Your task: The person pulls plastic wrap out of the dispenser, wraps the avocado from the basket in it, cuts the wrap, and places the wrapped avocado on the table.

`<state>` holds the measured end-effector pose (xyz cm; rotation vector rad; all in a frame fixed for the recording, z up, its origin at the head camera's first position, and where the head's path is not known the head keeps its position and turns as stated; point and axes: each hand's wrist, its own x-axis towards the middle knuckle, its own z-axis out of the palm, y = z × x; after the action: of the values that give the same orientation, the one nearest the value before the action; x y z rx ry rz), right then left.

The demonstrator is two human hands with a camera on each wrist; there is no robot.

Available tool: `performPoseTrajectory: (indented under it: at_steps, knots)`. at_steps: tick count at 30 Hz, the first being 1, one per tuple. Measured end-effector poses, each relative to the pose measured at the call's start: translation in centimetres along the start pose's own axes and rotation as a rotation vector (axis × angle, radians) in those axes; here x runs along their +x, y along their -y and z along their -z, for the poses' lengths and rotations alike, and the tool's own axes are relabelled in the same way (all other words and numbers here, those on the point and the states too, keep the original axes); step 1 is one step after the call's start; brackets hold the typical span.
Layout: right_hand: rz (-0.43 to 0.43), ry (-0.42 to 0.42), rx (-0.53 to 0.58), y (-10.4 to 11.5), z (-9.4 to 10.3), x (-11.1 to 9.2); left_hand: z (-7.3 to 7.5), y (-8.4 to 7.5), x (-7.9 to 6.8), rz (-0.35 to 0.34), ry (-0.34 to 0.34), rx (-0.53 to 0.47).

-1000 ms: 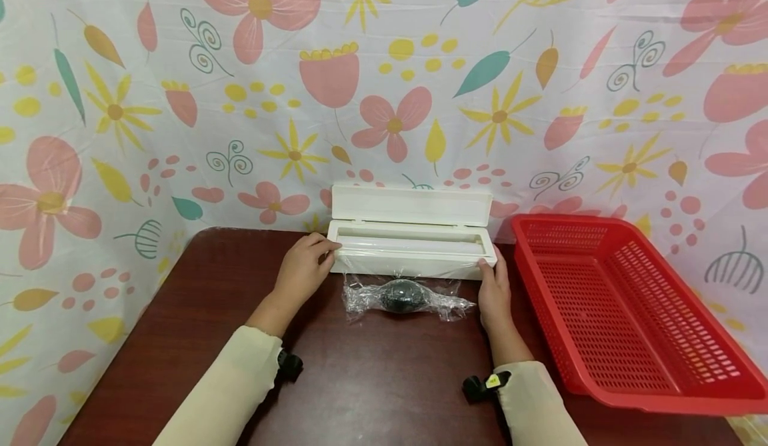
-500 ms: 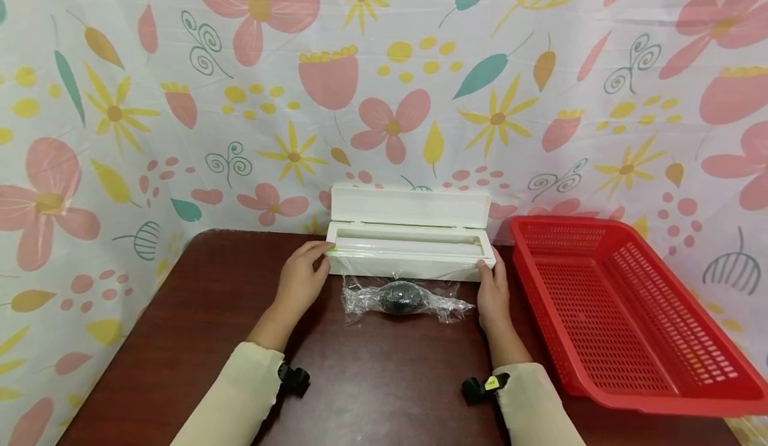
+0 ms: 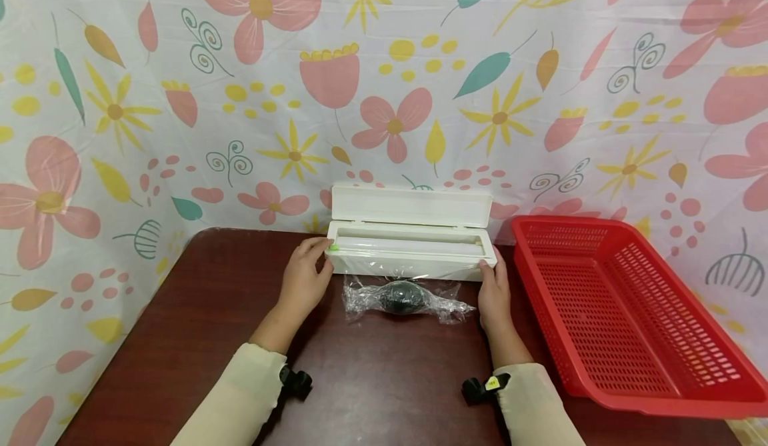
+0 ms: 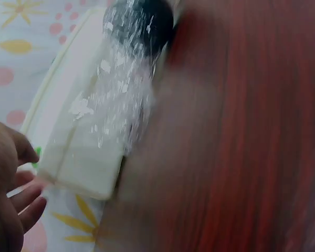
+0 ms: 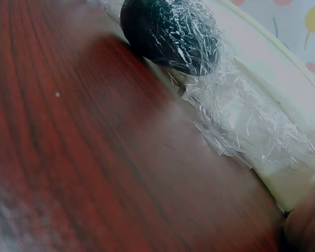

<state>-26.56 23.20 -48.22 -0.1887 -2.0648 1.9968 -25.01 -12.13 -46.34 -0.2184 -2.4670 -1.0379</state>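
A white cling film dispenser stands with its lid raised and a film roll inside. My left hand is at its left end, a fingertip right at the small green slide cutter; the other fingers are loosely bent in the left wrist view. Around the right end, my right hand grips the dispenser, thumb on the front. Clear film hangs over the front to a dark, avocado-like oval, wrapped in crumpled cling film with twisted ends.
A red perforated plastic basket stands on the right of the dark wooden table. Behind the dispenser hangs a flower-patterned cloth, close to the raised lid.
My left hand has shifted slightly at the dispenser's left end, and the green slide cutter, hidden earlier, shows beside the fingertip. My right hand and the wrapped oval stay where they were.
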Motion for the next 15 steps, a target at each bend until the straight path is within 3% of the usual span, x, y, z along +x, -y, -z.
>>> performPoseTrajectory:
  at_steps: [3,6,10,15]
  knots:
    - [-0.002,0.004,0.004,0.0,0.0,0.0,-0.1,-1.1,-0.2,-0.019,-0.030,-0.022]
    - [-0.003,0.002,0.007,0.1,0.0,-0.1,-0.2,-2.5,-0.4,-0.044,0.004,-0.067]
    - [-0.015,-0.004,0.011,0.1,0.0,-0.1,-1.0,-4.4,-1.1,-0.125,0.160,-0.073]
    - [-0.021,0.003,0.001,0.0,-0.1,0.0,-2.4,-5.6,-2.1,-0.282,0.363,0.001]
